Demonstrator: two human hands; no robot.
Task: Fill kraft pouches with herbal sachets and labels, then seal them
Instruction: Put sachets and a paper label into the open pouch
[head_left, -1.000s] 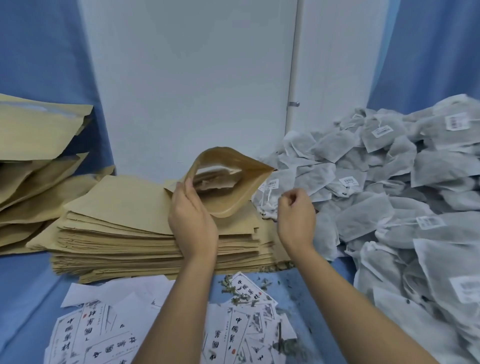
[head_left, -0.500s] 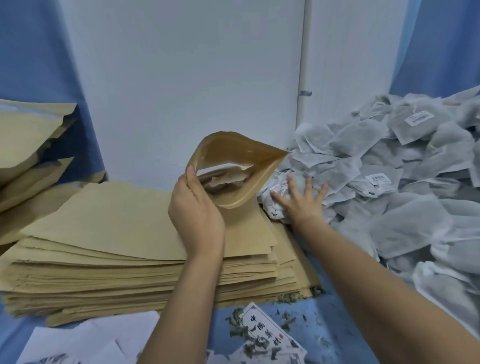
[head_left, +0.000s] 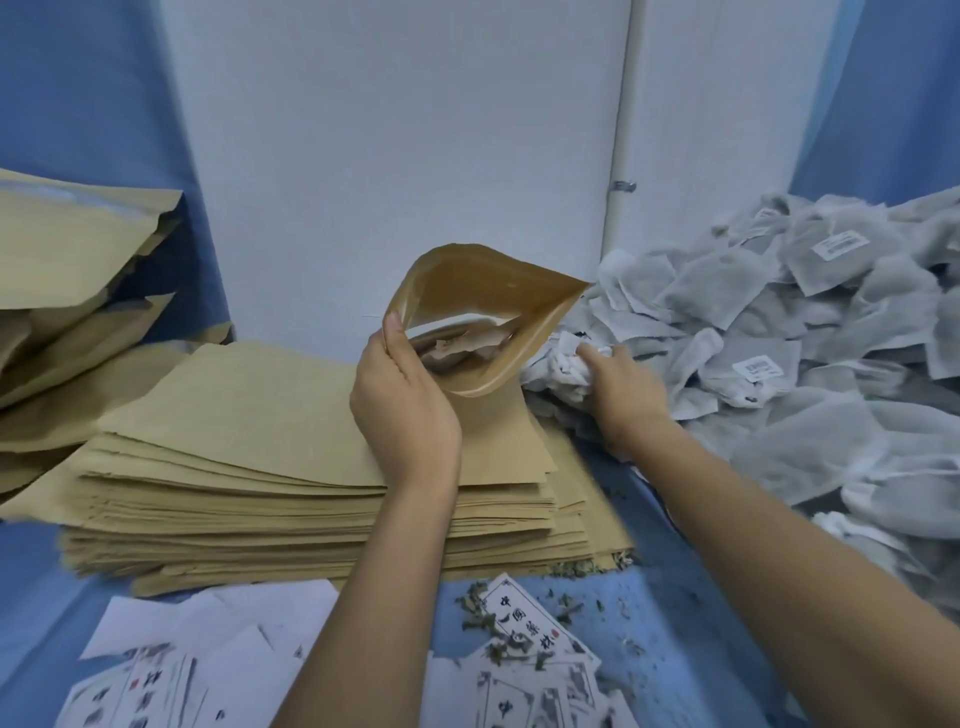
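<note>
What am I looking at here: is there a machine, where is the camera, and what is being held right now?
There is no machine. These are a person's two bare hands, seen from one wide-angle camera worn on the head, looking forward and down. The left hand holds an open kraft pouch by its rim, over a stack of flat pouches; something pale already lies inside. The right hand grips a white sachet at the edge of the big sachet pile on the right. Printed labels and herb crumbs lie on the blue cloth nearest the camera. More kraft pouches are heaped at far left.
</note>
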